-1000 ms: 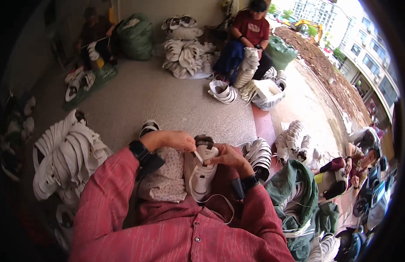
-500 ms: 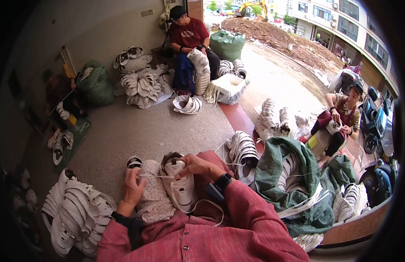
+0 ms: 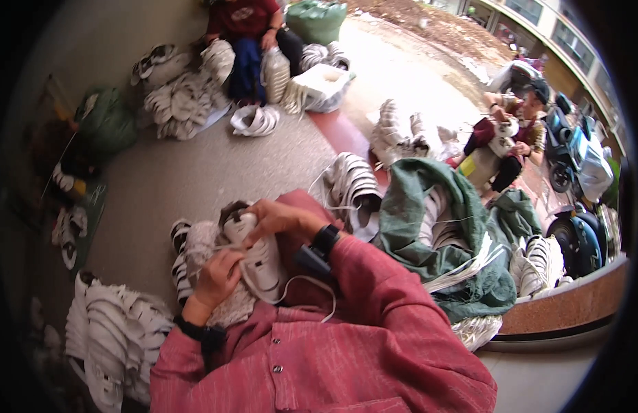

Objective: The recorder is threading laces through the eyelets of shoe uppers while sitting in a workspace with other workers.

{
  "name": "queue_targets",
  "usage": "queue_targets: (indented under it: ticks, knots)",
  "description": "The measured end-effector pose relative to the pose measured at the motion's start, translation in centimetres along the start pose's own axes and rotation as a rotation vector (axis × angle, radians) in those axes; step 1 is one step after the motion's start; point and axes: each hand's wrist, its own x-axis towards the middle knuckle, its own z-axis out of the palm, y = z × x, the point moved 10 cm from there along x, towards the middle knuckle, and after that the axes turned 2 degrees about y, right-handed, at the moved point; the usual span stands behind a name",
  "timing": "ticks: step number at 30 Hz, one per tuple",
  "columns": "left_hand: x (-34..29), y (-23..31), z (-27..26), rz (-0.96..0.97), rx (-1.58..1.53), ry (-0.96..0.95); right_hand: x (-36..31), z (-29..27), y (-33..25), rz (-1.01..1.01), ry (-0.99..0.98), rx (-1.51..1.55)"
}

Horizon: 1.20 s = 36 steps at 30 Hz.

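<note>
A white shoe upper [image 3: 265, 267] with a dark inner collar lies across my lap, its toe toward me. My right hand [image 3: 281, 220] reaches over from the right, closed on the upper near its eyelets. Beside the upper, my left hand [image 3: 219, 279] is closed, fingertips pinching a white shoelace [image 3: 229, 246] close to my right thumb. The lace's other part loops [image 3: 319, 281] from the upper over my red sleeve and lap. Patterned cloth [image 3: 202, 241] covers my left knee under the left hand. The exact fingertip grip is partly hidden.
Stacked white uppers [image 3: 116, 337] stand at left. An open green sack [image 3: 401, 199] with uppers and a bundle of white laces [image 3: 463, 268] lies at right. Co-workers sit at the back [image 3: 247, 20] and right [image 3: 515, 124], near parked scooters [image 3: 580, 241].
My view has tilted down and turned right. My left hand has moved in beside the upper, close to my right hand; the lace between them is no longer stretched out wide.
</note>
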Motion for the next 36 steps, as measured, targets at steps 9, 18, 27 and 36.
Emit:
queue_targets:
  ticks: [9,18,27,36]
  knots:
    - [-0.7,-1.8,-0.8,-0.120,-0.166,0.150,0.4,0.2,0.1,0.028,-0.007,0.068]
    - [-1.1,-2.5,1.5,-0.500,-0.830,0.057,0.2,0.0,-0.2,0.058,-0.005,0.058]
    - [-6.2,-0.7,-16.1,-0.504,-0.670,0.580,0.3,-0.1,0.4,0.094,-0.003,0.116]
    - [-11.9,3.1,-30.5,-0.033,-1.179,1.012,0.1,0.0,0.2,0.093,0.015,0.148]
